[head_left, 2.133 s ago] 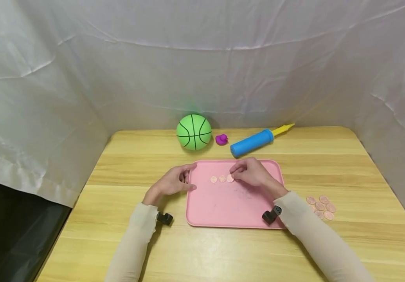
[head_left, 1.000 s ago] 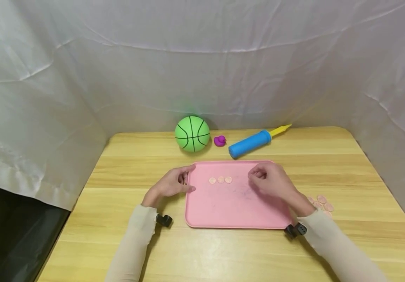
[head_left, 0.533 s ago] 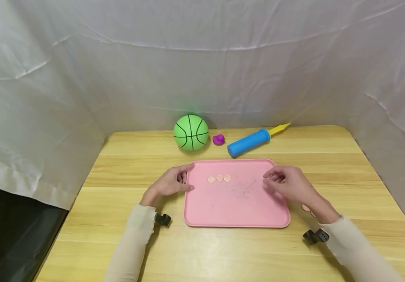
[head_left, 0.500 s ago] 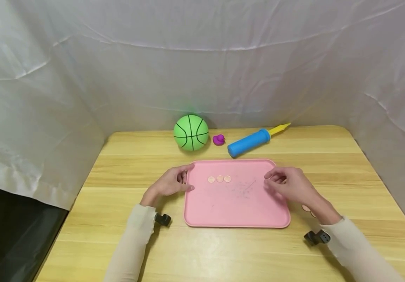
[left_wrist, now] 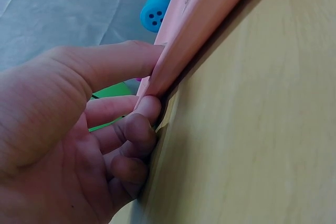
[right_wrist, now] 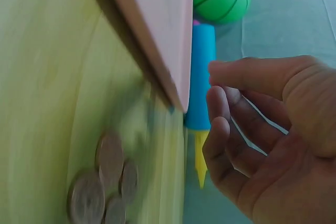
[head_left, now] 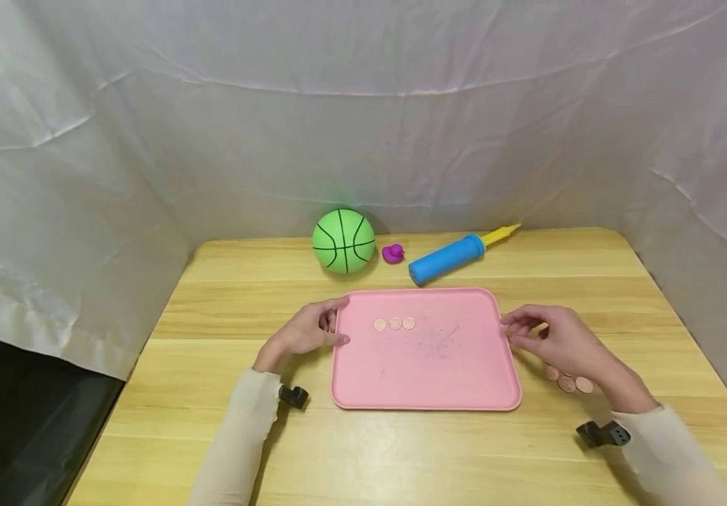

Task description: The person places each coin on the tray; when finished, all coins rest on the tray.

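Note:
My left hand (head_left: 306, 329) pinches the left rim of a pink tray (head_left: 426, 383), thumb on the inner side and fingers against the outside; the left wrist view shows the thumb (left_wrist: 126, 64) on the rim. Three copper-coloured coins (head_left: 395, 323) lie in a row on the tray's upper left part. Just past the tray's right rim hovers my right hand (head_left: 559, 341), fingers loosely bent, nothing between them in the right wrist view. Several more coins (right_wrist: 87, 198) lie on the table under and beside that hand, which hides some of them in the head view.
Behind the tray stand a green ball (head_left: 344, 241) with black basketball lines, a small purple rubber duck (head_left: 393, 254) and a blue hand pump (head_left: 445, 260) with a yellow nozzle. Grey-white cloth (head_left: 363, 140) hangs round the back and sides of the wooden table (head_left: 401, 457).
My right hand has let go of the third coin in the row and moved right, off the tray and towards the loose coins. My left hand has stayed at the tray's rim.

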Available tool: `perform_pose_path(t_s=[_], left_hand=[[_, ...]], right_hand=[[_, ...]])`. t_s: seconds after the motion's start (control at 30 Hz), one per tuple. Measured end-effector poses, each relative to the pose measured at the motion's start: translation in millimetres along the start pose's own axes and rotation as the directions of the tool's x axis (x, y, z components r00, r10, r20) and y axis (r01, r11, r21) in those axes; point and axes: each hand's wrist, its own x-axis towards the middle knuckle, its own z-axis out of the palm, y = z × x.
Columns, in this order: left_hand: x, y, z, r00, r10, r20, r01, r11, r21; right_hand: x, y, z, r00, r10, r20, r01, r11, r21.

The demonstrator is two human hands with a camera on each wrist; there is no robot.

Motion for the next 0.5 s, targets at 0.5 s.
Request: perform_pose_path(t_s=[0.5], left_hand=[[0.4, -0.8, 0.9, 1.0, 0.001, -0.005, -0.001, 1.0, 0.003]], right_hand=[[-22, 22, -15.9, 0.997, 0.024, 0.075, -0.024, 1.0, -0.002]])
